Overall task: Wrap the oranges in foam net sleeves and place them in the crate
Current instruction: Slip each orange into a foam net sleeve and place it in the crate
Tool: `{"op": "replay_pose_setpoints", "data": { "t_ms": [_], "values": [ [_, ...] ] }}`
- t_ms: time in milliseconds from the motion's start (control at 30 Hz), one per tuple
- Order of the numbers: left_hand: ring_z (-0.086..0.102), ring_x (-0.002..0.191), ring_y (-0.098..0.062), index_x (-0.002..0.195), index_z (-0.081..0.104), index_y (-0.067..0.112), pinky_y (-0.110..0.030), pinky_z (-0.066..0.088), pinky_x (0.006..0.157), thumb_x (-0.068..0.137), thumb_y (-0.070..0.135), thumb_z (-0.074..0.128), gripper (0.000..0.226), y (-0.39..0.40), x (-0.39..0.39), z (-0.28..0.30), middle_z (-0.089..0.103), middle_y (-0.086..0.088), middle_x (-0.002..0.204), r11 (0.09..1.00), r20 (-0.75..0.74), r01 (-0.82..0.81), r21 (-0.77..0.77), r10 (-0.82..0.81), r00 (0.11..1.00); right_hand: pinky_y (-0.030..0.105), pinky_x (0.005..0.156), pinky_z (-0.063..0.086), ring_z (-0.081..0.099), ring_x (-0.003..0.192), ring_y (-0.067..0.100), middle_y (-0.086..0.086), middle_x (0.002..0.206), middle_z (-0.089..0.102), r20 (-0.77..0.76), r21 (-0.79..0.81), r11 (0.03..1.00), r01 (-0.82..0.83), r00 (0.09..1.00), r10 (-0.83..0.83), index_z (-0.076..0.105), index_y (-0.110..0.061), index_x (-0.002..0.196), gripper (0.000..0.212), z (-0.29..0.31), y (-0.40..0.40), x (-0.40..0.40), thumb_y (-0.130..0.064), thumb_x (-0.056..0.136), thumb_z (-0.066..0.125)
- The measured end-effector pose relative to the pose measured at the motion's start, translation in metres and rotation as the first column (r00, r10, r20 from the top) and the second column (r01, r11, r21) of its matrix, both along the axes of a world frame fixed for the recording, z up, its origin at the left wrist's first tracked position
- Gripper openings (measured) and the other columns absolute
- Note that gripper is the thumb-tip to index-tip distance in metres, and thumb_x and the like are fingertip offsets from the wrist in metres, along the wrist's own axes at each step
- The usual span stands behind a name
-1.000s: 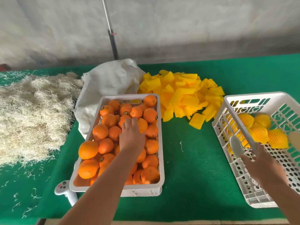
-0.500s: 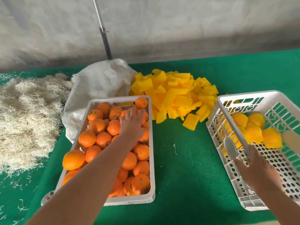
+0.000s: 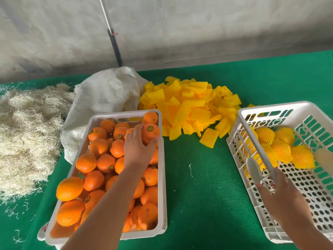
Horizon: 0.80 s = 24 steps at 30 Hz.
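At far left we see a heap of pale straw and a white sack behind the tray of bare oranges, too many to count, where our left hand curls around one orange at the tray's far right corner. Beyond lies one pile of yellow foam net sleeves. At right, our right hand grips the near rim of the white crate, which holds about five wrapped oranges.
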<state>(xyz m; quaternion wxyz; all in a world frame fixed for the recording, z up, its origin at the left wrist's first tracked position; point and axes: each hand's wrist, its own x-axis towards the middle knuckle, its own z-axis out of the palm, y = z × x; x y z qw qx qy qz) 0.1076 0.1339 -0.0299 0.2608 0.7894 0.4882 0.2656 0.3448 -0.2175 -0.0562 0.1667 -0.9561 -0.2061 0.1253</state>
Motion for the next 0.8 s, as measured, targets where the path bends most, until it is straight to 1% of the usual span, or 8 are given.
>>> {"op": "replay_pose_setpoints", "data": {
  "t_ms": [100, 167, 233, 300, 433, 567, 700, 800],
  "values": [
    [0.064, 0.12, -0.021, 0.138, 0.057, 0.036, -0.037, 0.053, 0.09, 0.09, 0.067, 0.062, 0.057, -0.037, -0.004, 0.018, 0.069, 0.008, 0.129, 0.919, 0.389, 0.074, -0.387, 0.091, 0.917, 0.051, 0.089, 0.056, 0.065, 0.108, 0.035, 0.011, 0.126, 0.063, -0.02, 0.004, 1.0, 0.005, 1.0, -0.004, 0.034, -0.02, 0.149, 0.068, 0.001, 0.002, 0.002, -0.05, 0.096, 0.065],
    [0.074, 0.105, -0.035, 0.135, 0.058, 0.032, -0.038, 0.059, 0.075, 0.095, 0.057, 0.058, 0.048, -0.057, 0.0, 0.022, 0.076, -0.006, 0.122, 0.672, 0.594, 0.285, -0.684, 0.286, 0.751, 0.049, 0.083, 0.056, 0.062, 0.098, 0.031, 0.009, 0.118, 0.061, -0.024, 0.022, 1.0, 0.002, 1.0, -0.002, 0.039, -0.019, 0.142, 0.062, 0.002, 0.004, 0.001, -0.049, 0.095, 0.064],
    [0.076, 0.097, -0.04, 0.142, 0.052, 0.03, -0.038, 0.062, 0.069, 0.106, 0.049, 0.047, 0.041, -0.072, 0.005, 0.021, 0.073, -0.017, 0.129, 0.441, 0.646, 0.48, -0.759, 0.411, 0.644, 0.05, 0.083, 0.056, 0.06, 0.096, 0.03, 0.01, 0.119, 0.055, -0.034, 0.029, 1.0, 0.007, 0.999, -0.006, 0.042, -0.017, 0.139, 0.061, 0.003, 0.005, 0.003, -0.049, 0.093, 0.065],
    [0.076, 0.096, -0.038, 0.145, 0.05, 0.03, -0.037, 0.062, 0.069, 0.109, 0.044, 0.043, 0.039, -0.081, 0.01, 0.015, 0.07, -0.021, 0.134, 0.339, 0.636, 0.539, -0.772, 0.431, 0.64, 0.055, 0.091, 0.056, 0.059, 0.108, 0.036, 0.013, 0.13, 0.046, -0.056, 0.018, 1.0, 0.025, 0.998, -0.024, 0.041, -0.016, 0.143, 0.07, 0.003, 0.004, 0.005, -0.055, 0.09, 0.066],
    [0.071, 0.089, -0.033, 0.141, 0.062, 0.032, -0.035, 0.06, 0.064, 0.094, 0.046, 0.073, 0.05, -0.088, 0.019, -0.003, 0.071, -0.02, 0.129, 0.317, 0.648, 0.566, -0.761, 0.339, 0.681, 0.064, 0.113, 0.042, 0.037, 0.142, 0.042, 0.003, 0.153, 0.028, 0.021, 0.082, 0.996, -0.029, 0.999, 0.027, 0.031, -0.027, 0.155, 0.081, 0.005, 0.006, 0.002, -0.054, 0.089, 0.07],
    [0.07, 0.091, -0.033, 0.136, 0.065, 0.042, -0.036, 0.06, 0.07, 0.08, 0.053, 0.089, 0.061, -0.092, 0.02, -0.014, 0.073, -0.01, 0.12, 0.369, 0.64, 0.547, -0.752, 0.21, 0.739, 0.063, 0.121, 0.031, 0.026, 0.152, 0.025, -0.002, 0.161, 0.028, 0.21, 0.26, 0.922, -0.288, 0.949, 0.237, 0.041, -0.031, 0.149, 0.063, 0.002, 0.039, -0.008, -0.038, 0.094, 0.07],
    [0.07, 0.088, -0.034, 0.14, 0.062, 0.04, -0.036, 0.06, 0.074, 0.071, 0.058, 0.092, 0.077, -0.097, 0.027, -0.008, 0.073, -0.013, 0.119, 0.389, 0.597, 0.496, -0.776, 0.202, 0.776, 0.031, 0.124, 0.009, 0.016, 0.158, 0.015, -0.006, 0.17, 0.022, 0.027, 0.179, 0.892, -0.415, 0.908, 0.417, 0.042, -0.029, 0.154, 0.055, -0.032, 0.104, -0.002, -0.041, 0.104, 0.06],
    [0.07, 0.08, -0.03, 0.134, 0.065, 0.036, -0.031, 0.06, 0.068, 0.068, 0.057, 0.09, 0.074, -0.099, 0.034, -0.008, 0.076, -0.011, 0.109, 0.414, 0.57, 0.449, -0.792, 0.236, 0.787, 0.033, 0.126, 0.018, 0.025, 0.157, 0.023, 0.005, 0.166, 0.031, -0.131, 0.115, 0.891, -0.439, 0.883, 0.451, 0.043, -0.019, 0.157, 0.056, -0.067, 0.16, 0.026, -0.035, 0.106, 0.059]
  ]
}}
